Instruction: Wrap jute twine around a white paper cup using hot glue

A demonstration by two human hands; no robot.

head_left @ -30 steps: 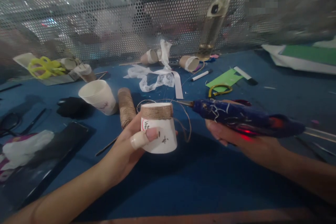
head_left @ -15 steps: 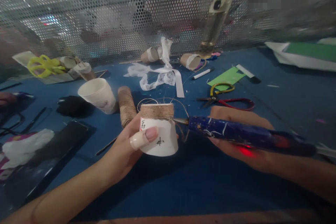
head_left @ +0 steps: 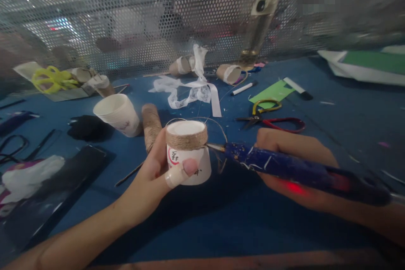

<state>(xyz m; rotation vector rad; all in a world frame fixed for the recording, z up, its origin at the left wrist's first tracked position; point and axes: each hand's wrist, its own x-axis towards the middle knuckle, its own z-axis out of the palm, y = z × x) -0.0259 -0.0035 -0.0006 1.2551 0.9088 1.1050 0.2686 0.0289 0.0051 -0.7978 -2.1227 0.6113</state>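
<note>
My left hand (head_left: 155, 177) grips an upside-down white paper cup (head_left: 189, 158) with brown twine wound around its upper band; the thumb wears a plaster. My right hand (head_left: 294, 164) holds a dark blue glue gun (head_left: 284, 166) lying level, a red light glowing under it. The metal nozzle touches the cup's right side just below the twine band. A loose strand of twine loops off behind the cup towards a twine spool (head_left: 151, 124) lying on the blue table (head_left: 221, 228).
A second white paper cup (head_left: 117, 114) lies tilted at the left, next to a black lump (head_left: 88, 128). Red and yellow-handled pliers (head_left: 272, 120), green paper (head_left: 272, 91), a marker (head_left: 243, 88), lace ribbon (head_left: 190, 93), cardboard tubes, yellow scissors (head_left: 50, 79) and a perforated metal screen lie behind.
The glue gun swung down and left until its nozzle met the cup under the twine. My left hand tipped the cup's top towards me and turned it a little.
</note>
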